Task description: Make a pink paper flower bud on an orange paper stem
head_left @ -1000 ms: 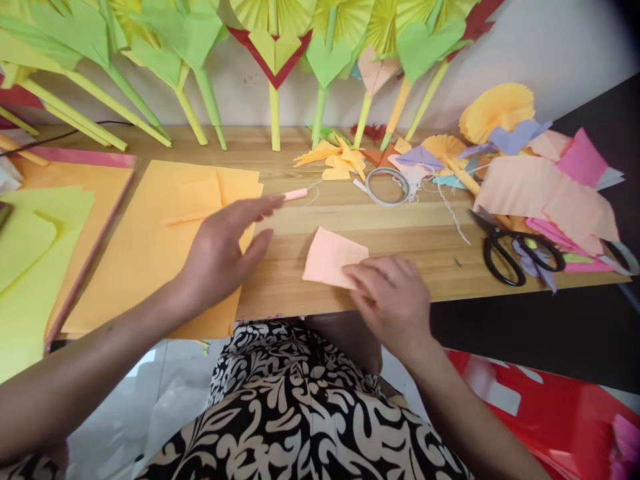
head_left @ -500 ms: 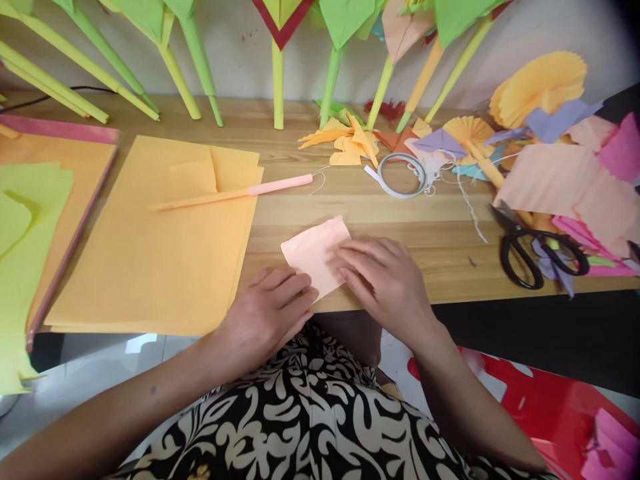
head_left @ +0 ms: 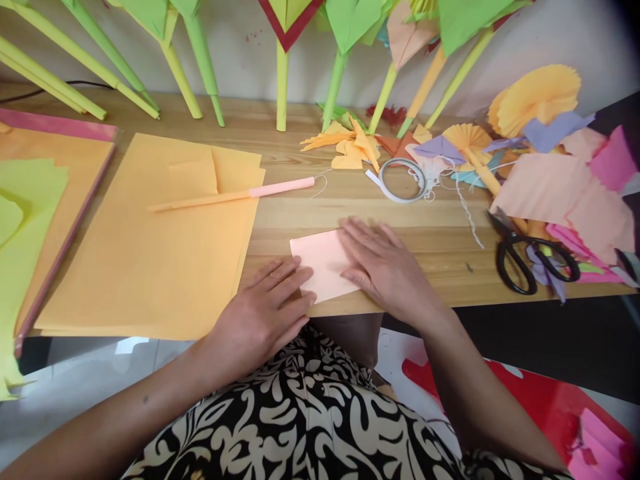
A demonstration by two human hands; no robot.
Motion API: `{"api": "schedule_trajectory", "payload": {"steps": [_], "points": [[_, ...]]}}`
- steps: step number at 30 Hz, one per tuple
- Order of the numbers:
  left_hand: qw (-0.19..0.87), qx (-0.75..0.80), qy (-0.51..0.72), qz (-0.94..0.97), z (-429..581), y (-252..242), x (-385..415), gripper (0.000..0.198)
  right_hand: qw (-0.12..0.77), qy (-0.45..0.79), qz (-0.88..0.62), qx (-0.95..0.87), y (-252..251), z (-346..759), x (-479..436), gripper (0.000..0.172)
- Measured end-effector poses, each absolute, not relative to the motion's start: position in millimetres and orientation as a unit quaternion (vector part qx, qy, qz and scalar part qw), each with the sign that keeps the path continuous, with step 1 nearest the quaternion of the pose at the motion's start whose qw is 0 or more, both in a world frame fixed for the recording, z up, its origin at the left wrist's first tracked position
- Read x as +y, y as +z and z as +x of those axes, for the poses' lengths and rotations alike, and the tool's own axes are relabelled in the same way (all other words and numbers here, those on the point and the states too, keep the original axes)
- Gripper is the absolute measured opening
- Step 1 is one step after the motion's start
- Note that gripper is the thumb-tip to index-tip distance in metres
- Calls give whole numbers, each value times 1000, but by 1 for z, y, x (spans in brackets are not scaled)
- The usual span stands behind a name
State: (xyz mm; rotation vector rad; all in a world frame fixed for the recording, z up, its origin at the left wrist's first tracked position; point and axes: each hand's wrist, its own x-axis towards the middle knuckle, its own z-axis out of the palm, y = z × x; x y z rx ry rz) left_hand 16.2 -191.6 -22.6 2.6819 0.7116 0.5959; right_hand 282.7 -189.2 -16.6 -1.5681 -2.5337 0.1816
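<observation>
Pink paper [head_left: 325, 263] lies flat near the front edge of a wooden table [head_left: 295, 217], under two hands. The left hand [head_left: 265, 310] rests extended fingers on its left side; the right hand [head_left: 387, 267], fingers straight and gripping nothing, covers its right end. Orange sheets [head_left: 145, 267] lie at left, tape [head_left: 373, 179] beyond, scissors [head_left: 515, 239] at right. Paper stems [head_left: 282, 93] line the wall [head_left: 245, 67].
</observation>
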Motion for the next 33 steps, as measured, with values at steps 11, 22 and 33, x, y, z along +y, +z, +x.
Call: {"api": "schedule_trajectory", "payload": {"steps": [11, 22, 33], "points": [[124, 237, 209, 940, 16, -22, -192, 16, 97, 73, -442, -889, -6, 265, -215, 77], [405, 341, 410, 743, -4, -9, -193, 31, 392, 184, -611, -663, -2, 242, -245, 11], [672, 391, 309, 548, 42, 4, -187, 23, 595, 604, -486, -213, 2, 215, -236, 24]]}}
